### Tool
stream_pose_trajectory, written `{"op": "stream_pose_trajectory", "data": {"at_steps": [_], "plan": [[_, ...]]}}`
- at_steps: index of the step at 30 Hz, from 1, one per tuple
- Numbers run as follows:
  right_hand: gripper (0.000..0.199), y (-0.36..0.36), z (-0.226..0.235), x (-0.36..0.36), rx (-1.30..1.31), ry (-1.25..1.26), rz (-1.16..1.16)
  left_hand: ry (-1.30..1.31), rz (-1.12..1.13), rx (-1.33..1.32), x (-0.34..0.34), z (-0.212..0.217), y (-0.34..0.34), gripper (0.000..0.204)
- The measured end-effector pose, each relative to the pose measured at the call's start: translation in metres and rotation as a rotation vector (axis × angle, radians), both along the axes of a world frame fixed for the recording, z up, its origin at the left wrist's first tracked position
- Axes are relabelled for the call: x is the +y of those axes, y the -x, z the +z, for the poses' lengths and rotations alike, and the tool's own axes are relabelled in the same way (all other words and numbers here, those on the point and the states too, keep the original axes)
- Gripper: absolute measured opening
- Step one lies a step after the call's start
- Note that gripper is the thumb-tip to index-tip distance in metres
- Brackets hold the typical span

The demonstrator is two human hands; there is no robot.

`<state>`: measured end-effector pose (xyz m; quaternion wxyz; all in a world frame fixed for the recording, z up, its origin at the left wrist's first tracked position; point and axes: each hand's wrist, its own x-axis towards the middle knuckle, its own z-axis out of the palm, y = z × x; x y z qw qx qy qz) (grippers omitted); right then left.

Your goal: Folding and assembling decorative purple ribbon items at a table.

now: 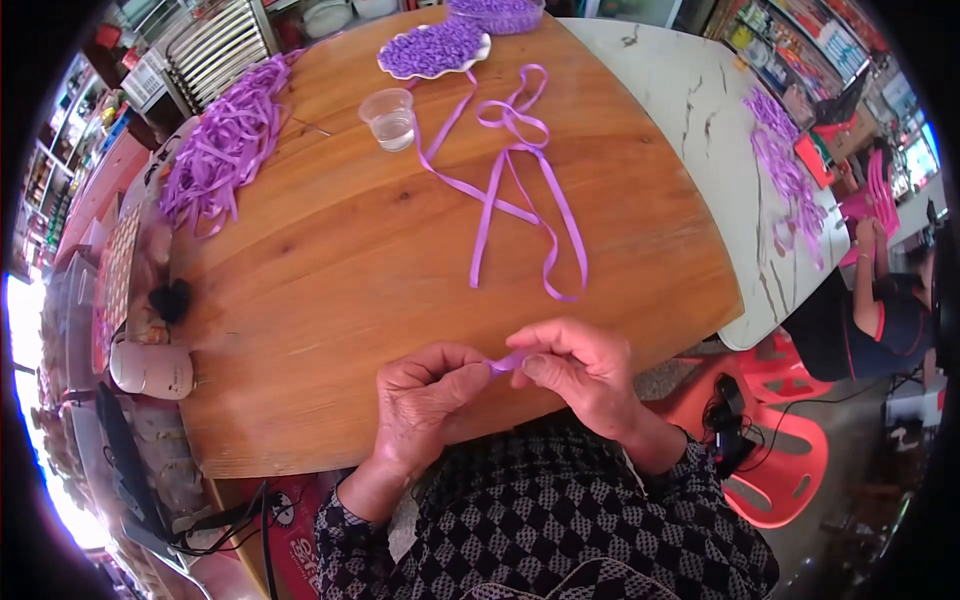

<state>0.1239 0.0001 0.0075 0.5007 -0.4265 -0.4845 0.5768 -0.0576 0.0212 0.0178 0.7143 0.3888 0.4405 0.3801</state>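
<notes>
Between my two hands, over the near edge of the wooden table, a short bit of purple ribbon [507, 363] shows. My left hand [430, 398] pinches its left end between thumb and fingers. The other end sits between the thumb and fingers of my right hand [578, 375]. Most of this piece is hidden by my fingers. Farther out on the table lie loose purple ribbons [490, 205], looped and crossing each other. Beyond them a clear plastic cup [390, 120] stands beside a white scalloped dish [425, 73] heaped with small purple folded pieces.
A big pile of purple ribbon [232, 140] lies at the table's far left. Another clear container [500, 16] of purple pieces stands at the back. A white marbled table [690, 140] adjoins on the right, with more ribbon [785, 170]. Another person [862, 320] sits there. Orange chairs [790, 450] stand at my right.
</notes>
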Motion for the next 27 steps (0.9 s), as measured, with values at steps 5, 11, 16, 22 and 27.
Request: {"op": "stream_pose_trajectory", "data": {"at_steps": [5,11,16,22,27], "plan": [[0.024,-0.007,0.004,-0.002,-0.244,-0.269,-0.01,0.04,0.13,0.001,-0.005,-0.003,-0.01,0.013],[0.023,0.002,-0.006,-0.007,-0.027,-0.158,0.002,-0.073,0.119,0.001,-0.016,-0.002,-0.021,0.012],[0.018,0.001,-0.003,-0.008,0.028,-0.071,-0.017,-0.128,0.112,0.09,-0.017,-0.003,-0.022,0.01],[0.019,0.002,0.005,-0.009,0.174,-0.002,-0.087,-0.015,0.086,0.023,-0.014,0.001,-0.021,0.011],[0.019,0.001,-0.005,-0.003,-0.233,-0.458,-0.082,0.022,0.049,-0.056,-0.016,-0.006,-0.018,0.018]]}}
